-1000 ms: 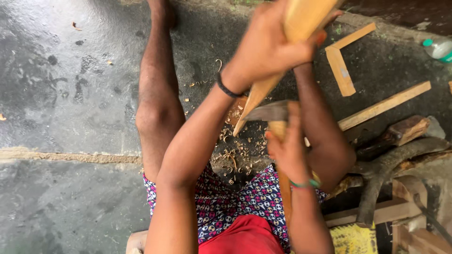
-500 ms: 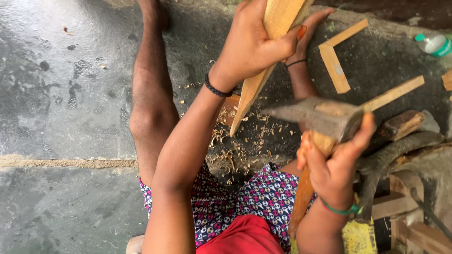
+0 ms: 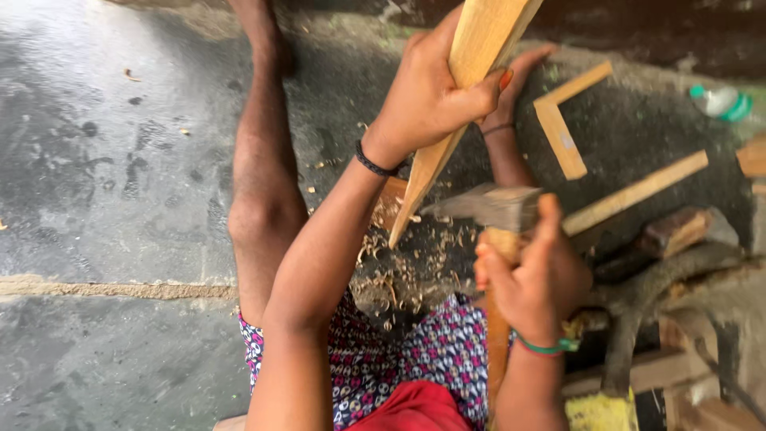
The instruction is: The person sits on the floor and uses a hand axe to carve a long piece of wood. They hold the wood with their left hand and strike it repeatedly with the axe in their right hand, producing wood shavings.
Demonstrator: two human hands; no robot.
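Note:
My left hand [image 3: 435,96] grips a long pale wooden stick [image 3: 467,88] that tapers to a point near the ground. My right hand [image 3: 531,279] is closed around the wooden handle of a small axe [image 3: 487,209], whose grey metal head lies just right of the stick's pointed end. Wood shavings [image 3: 399,271] are piled under the tip, between my bare legs. I sit on the ground in a patterned skirt [image 3: 415,359].
Grey concrete floor [image 3: 112,199] spreads to the left. At right lie a wooden L-shaped piece [image 3: 562,120], a flat slat [image 3: 638,191], dark branches [image 3: 654,295] and a plastic bottle [image 3: 718,102] near the top edge.
My right hand with the axe first pulled back to the right, then swung in toward the stick's tip. My left hand keeps the stick in place.

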